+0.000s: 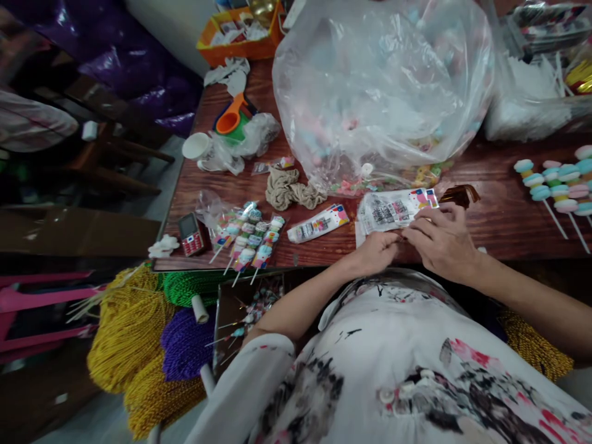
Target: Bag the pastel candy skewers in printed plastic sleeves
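I had the wooden table [509,222] across my view, its near edge against the person's floral top. A big clear bag [370,92] of pastel pieces filled its far middle, and an orange box [240,50] stood at the far left corner. The right hand [444,240], fingers bent, lay over the near right corner of a stack of printed wrappers [388,211], close to the table's near edge. The left hand [378,251] was curled at that edge, its fingertips meeting the right hand's; I could not tell what they pinched, if anything. Wrapped candy sticks [250,239] lay by the near left corner. Left of the stack was a smaller wrapper pack [317,226]; brown strips [460,196] lay just beyond the right hand. A phone [190,233] rested near the left edge.
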A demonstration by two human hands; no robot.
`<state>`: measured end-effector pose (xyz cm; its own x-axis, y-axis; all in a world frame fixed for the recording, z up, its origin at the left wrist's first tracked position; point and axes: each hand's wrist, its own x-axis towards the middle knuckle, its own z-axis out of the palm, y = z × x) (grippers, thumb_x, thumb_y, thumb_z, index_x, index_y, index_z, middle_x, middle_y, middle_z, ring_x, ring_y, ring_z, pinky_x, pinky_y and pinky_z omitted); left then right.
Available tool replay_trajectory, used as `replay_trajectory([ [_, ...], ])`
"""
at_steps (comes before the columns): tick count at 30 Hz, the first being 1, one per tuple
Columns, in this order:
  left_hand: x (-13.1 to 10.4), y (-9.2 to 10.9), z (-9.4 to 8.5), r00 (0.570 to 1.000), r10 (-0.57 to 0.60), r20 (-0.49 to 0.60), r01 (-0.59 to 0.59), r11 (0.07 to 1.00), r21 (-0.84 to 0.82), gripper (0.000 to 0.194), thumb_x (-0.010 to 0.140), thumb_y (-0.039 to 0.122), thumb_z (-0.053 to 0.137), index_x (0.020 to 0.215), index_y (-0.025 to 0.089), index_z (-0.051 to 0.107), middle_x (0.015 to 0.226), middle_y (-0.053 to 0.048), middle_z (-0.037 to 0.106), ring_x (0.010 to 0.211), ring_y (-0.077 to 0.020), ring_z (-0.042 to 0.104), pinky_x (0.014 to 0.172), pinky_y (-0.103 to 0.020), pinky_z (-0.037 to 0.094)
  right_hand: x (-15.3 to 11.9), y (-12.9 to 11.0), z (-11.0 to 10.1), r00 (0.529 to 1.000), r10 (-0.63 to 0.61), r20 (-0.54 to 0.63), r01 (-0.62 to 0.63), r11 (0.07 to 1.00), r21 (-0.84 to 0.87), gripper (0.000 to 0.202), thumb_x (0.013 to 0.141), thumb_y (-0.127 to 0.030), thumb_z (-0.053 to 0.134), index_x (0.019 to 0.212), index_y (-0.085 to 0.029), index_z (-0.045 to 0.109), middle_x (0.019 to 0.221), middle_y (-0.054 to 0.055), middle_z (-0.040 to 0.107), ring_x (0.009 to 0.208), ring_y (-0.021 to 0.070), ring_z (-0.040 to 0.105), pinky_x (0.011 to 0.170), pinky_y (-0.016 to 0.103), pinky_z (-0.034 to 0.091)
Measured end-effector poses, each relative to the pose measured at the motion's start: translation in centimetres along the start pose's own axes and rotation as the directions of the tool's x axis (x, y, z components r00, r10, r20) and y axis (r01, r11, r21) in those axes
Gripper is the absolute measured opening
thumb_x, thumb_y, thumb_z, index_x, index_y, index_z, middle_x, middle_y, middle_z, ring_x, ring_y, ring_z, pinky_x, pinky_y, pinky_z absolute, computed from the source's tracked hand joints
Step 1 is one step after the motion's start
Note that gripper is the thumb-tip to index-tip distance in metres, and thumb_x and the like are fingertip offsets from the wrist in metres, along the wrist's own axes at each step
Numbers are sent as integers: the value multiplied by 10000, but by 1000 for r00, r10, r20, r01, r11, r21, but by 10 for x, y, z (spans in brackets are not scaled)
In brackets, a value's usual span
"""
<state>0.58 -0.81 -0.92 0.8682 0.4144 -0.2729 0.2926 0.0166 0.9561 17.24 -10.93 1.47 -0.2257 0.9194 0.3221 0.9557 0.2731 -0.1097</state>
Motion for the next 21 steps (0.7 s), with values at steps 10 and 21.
replay_trajectory([
  [10,-4,9,-4,853,-150,500,278,941,-192,298,835,421,585,781,128,590,654,-31,605,483,-93,510,486,-227,402,-23,7,-4,972,-210,-105,227,956,185,195,855,-95,497,836,-200,660,766,2,702,878,175,600,945,449,318],
  [21,-6,-17,10,818,567,99,-461,542,703,232,903,153,425,759,149,606,727,-57,602,702,-144,543,683,-272,451,-12,2,5,916,220,335,-326,895,305,201,886,-188,511,779,-166,678,800,60,698,824,179,572,759,340,322],
])
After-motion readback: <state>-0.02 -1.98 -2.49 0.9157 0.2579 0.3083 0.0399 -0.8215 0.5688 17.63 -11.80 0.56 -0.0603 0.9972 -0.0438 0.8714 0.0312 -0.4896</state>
